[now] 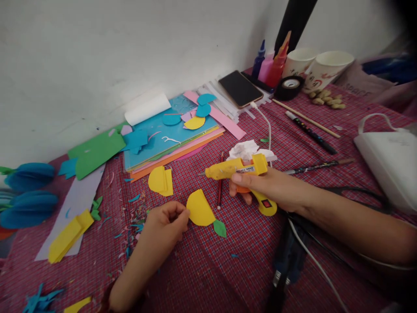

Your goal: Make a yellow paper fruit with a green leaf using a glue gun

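My right hand [260, 187] is wrapped round a yellow hot glue gun [239, 169] with an orange trigger, its nozzle pointing left over the red checked cloth. My left hand [167, 219] pinches the left edge of a folded yellow paper half-circle [199, 209], which has a small green paper leaf [220, 228] at its lower right. Another folded yellow half-circle [160, 180] lies just beyond, apart from both hands. A red pencil [220, 182] lies between the glue gun's nozzle and the held paper.
A stack of coloured paper sheets [169, 139] with cut shapes lies by the wall. Behind are a phone [240, 89], glue bottles [270, 65], a tape roll [289, 86] and two paper cups [317, 65]. A white bag [391, 161] sits right; blue paper flowers [28, 191] left; scissors and cords [293, 243] lie under my right arm.
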`<state>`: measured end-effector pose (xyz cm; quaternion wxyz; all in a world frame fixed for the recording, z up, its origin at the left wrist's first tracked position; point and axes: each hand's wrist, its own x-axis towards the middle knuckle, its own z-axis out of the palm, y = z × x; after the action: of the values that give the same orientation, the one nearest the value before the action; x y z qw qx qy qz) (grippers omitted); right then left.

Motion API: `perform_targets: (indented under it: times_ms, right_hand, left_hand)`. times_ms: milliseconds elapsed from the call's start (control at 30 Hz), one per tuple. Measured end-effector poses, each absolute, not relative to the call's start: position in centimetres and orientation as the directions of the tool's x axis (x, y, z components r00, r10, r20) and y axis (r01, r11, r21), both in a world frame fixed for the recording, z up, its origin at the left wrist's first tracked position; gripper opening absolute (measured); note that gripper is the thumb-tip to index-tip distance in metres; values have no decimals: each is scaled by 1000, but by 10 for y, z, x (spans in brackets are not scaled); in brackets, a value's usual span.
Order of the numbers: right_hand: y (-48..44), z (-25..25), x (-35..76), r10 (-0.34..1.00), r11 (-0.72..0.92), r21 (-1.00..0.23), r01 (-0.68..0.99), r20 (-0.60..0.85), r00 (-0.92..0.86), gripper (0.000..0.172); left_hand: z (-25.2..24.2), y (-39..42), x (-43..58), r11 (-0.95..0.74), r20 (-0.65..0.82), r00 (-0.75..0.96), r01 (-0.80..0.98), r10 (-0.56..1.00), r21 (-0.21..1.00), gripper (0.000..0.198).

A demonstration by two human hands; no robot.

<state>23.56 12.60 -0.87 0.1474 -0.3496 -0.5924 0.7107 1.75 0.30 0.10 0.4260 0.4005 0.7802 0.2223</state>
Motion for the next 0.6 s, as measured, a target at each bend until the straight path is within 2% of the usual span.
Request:
perform_targets:
  times_ms: [400,600]
  right_hand:
    - [126,-10,237,624,-244,-950,192,-306,-719,48]
    - [119,-6,233,564,-437,-897,63,-328,-758,44]
  left_hand:
    - [0,4,19,586,-504,-299,427,810,688,29]
    - [-3,4,17,541,-462,-283,473,841,695,27]
